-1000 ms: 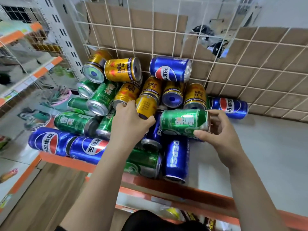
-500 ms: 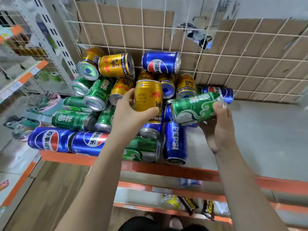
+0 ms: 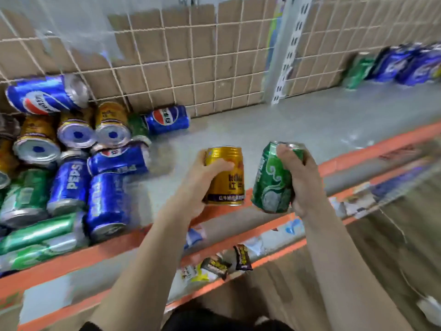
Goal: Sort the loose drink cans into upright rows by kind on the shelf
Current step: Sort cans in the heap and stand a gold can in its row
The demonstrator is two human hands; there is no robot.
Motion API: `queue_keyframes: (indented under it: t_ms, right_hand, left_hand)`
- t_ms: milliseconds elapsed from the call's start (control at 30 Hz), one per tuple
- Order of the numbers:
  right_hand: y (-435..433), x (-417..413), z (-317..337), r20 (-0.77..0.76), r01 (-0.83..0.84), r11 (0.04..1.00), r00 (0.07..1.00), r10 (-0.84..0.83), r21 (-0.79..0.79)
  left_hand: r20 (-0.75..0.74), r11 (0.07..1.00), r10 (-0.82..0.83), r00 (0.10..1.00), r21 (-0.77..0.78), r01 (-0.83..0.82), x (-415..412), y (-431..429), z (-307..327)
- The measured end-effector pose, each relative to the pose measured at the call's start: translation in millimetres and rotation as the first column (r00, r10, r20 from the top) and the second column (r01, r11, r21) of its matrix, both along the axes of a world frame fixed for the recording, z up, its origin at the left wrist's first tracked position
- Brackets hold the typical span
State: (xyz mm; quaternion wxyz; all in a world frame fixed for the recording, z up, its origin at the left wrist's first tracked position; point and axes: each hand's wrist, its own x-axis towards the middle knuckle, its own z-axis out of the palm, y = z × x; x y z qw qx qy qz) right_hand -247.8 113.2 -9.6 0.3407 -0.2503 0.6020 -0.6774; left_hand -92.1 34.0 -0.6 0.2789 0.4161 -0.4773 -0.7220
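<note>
A pile of loose cans point(image 3: 69, 182) lies at the left of the shelf point(image 3: 262, 125), against the wire grid point(image 3: 191, 68) behind. Over the near edge, the left hand point(image 3: 202, 177) holds a Red Bull can point(image 3: 226, 180) just left of the right hand's point(image 3: 303, 177) Sprite can point(image 3: 272, 177) (not touching). More cans point(image 3: 405, 65) sit far right.

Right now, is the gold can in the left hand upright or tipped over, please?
Upright: the gold can stands top end up, gripped by the left hand. Whether it touches the shelf, I cannot tell.
</note>
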Motion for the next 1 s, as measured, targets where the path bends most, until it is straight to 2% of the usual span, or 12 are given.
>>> queue_keyframes:
  t_ms: [67,267,500,700,833,1000]
  right_hand:
    - [25,-34,-1,0.014,0.033,0.999,0.999,-0.033,0.009]
    - [89,-125,-12,-0.053,0.159,0.979,0.987,-0.154,0.126]
    - [133,-210,-21,-0.037,0.325,0.932,0.945,-0.324,0.163]
    - [146,-286,-20,-0.086,0.421,0.888,0.907,-0.412,0.184]
    - [149,-334,-14,-0.077,0.504,0.841,0.863,-0.500,0.195]
    - [154,-385,-12,-0.080,0.538,0.822,0.842,-0.533,0.185]
  left_hand:
    - [-0.026,0.998,-0.047,0.999,0.049,0.049,-46,21,-5]
    - [0.007,0.974,-0.228,0.974,0.000,0.228,-162,67,-7]
    - [0.080,0.892,-0.406,0.910,-0.184,0.414,-272,82,-17]
    - [0.074,0.813,-0.526,0.847,-0.249,0.526,-375,76,-24]
    - [0.055,0.781,-0.576,0.816,-0.260,0.568,-437,73,-22]
    - [0.026,0.765,-0.608,0.793,-0.247,0.595,-499,71,-21]
